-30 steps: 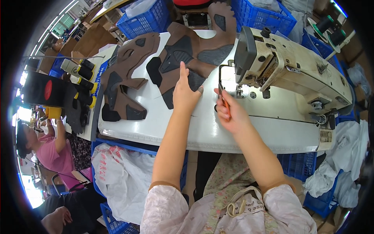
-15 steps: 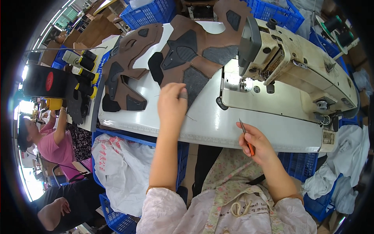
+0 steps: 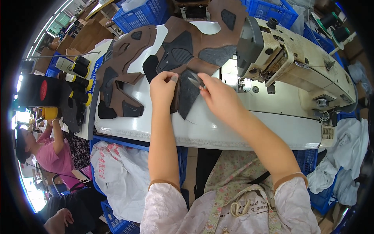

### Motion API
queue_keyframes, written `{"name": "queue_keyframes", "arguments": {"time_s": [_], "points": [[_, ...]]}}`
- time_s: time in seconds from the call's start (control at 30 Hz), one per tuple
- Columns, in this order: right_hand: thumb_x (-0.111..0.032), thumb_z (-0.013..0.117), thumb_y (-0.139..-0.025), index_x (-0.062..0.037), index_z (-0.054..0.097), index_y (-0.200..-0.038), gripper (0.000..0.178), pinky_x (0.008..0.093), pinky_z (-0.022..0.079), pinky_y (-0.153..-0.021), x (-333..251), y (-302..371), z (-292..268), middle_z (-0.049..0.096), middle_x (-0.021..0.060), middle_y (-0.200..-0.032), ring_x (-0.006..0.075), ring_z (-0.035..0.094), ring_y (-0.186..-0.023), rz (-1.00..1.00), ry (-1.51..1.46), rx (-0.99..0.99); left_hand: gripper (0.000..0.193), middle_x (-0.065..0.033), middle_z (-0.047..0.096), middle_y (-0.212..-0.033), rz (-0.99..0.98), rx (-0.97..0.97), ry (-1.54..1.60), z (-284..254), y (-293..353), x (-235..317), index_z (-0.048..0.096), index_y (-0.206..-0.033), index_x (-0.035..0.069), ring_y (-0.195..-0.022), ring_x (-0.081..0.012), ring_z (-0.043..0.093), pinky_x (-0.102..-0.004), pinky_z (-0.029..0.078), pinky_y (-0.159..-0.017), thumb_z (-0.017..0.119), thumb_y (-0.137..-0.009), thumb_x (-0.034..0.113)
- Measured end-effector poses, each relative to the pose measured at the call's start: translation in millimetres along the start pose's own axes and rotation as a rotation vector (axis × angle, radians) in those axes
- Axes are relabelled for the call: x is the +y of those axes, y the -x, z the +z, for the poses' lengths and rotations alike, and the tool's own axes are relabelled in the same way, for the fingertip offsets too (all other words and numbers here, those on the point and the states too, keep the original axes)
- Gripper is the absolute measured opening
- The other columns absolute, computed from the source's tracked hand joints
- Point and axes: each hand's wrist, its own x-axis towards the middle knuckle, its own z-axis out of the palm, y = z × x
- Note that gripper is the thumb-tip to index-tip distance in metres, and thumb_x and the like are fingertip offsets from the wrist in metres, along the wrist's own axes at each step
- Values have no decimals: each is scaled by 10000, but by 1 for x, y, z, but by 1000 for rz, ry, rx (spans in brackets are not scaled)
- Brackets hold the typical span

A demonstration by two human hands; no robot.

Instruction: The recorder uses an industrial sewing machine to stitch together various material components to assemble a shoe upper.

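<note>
A brown leather piece with black patches (image 3: 202, 43) is spread on the white sewing table. My left hand (image 3: 163, 89) is closed, with thumb and finger pinching this piece beside its lower black patch (image 3: 189, 97). My right hand (image 3: 222, 95) is closed round a pair of thread snips (image 3: 194, 82), whose pointed blades lie over that same patch and aim toward my left hand. The orange handle seen before is now hidden in the palm. A fine loose thread shows by the patch's lower tip.
An industrial sewing machine (image 3: 296, 64) stands on the right. More brown and black leather pieces (image 3: 126, 74) lie at left. Thread cones (image 3: 81, 70) stand beyond them. Blue crates (image 3: 142, 17) sit behind the table; white cloth (image 3: 120, 179) fills one below. A person in pink (image 3: 56, 152) works at far left.
My right hand has moved up and left with the snips, from the table's front edge to the black patch. My left hand has shifted slightly up, and the leather piece's lower part has turned.
</note>
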Motion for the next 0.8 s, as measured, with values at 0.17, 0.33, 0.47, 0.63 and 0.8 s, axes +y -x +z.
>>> {"name": "queue_keyframes", "arguments": {"time_s": [0.17, 0.33, 0.47, 0.63, 0.8], "points": [[-115, 575, -909, -49, 540, -1247, 346, 458, 513, -724, 8, -36, 28, 627, 183, -951, 375, 636, -844, -31, 357, -73, 140, -49, 680, -738, -73, 64, 313, 4, 3, -2, 713, -899, -16, -665, -106, 599, -255, 465, -635, 705, -854, 116], [-112, 577, -894, -51, 587, -1203, 315, 450, 522, -717, 13, -46, 44, 635, 168, -892, 363, 648, -843, -84, 433, -51, 148, -56, 687, -751, -59, 48, 300, 3, 5, -3, 712, -906, -17, -683, -113, 611, -256, 476, -653, 705, -853, 122], [-22, 564, -820, 6, 601, -1137, 320, 414, 550, -718, 11, -48, 44, 649, 191, -906, 341, 675, -847, -116, 442, -55, 149, -69, 692, -760, -29, 52, 293, 5, 4, -8, 715, -908, -14, -682, -124, 617, -266, 482, -658, 703, -848, 122], [-25, 565, -814, 5, 616, -1086, 277, 415, 549, -716, 12, -51, 46, 654, 179, -870, 337, 675, -838, -149, 437, -34, 147, -77, 697, -769, -14, 45, 267, 4, 4, -7, 718, -908, -10, -680, -133, 621, -271, 483, -661, 702, -842, 120], [-62, 572, -846, -31, 616, -1131, 289, 432, 531, -729, 15, -51, 45, 655, 170, -887, 351, 658, -848, -125, 418, -34, 146, -73, 694, -764, -3, 40, 263, 5, 5, -5, 718, -907, -8, -682, -126, 616, -269, 481, -662, 701, -848, 124]]}}
